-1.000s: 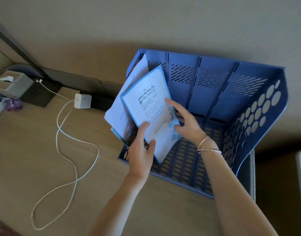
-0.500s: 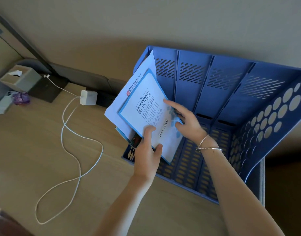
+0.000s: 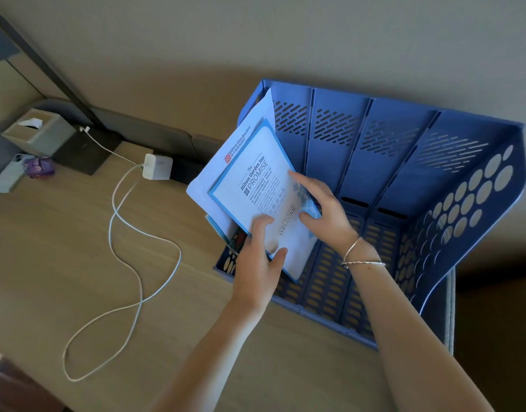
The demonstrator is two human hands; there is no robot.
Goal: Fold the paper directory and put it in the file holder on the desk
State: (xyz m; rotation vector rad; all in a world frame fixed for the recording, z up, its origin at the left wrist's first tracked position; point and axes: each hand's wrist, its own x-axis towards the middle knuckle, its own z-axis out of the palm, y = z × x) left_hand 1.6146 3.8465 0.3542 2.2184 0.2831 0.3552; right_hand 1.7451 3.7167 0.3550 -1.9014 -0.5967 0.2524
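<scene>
The folded paper directory [image 3: 255,185], white with a blue border and printed text, leans tilted in the leftmost slot of the blue plastic file holder [image 3: 452,209] on the desk. My left hand [image 3: 258,263] pinches its lower corner between thumb and fingers. My right hand [image 3: 321,209], a thin bracelet on its wrist, rests with thumb and fingers on the directory's right edge. Behind the directory stand a larger white sheet [image 3: 220,165] with a red logo and other coloured papers, mostly hidden.
A white charger [image 3: 157,167] with a long looping cable [image 3: 128,263] lies on the wooden desk [image 3: 62,248] to the left. At the far left are a grey tissue box [image 3: 35,132], a purple item [image 3: 38,168] and a dark box. The wall runs behind the holder.
The directory has slid a little lower and further left into the slot, with both hands following it. The view has shifted slightly, so the holder sits further right in frame.
</scene>
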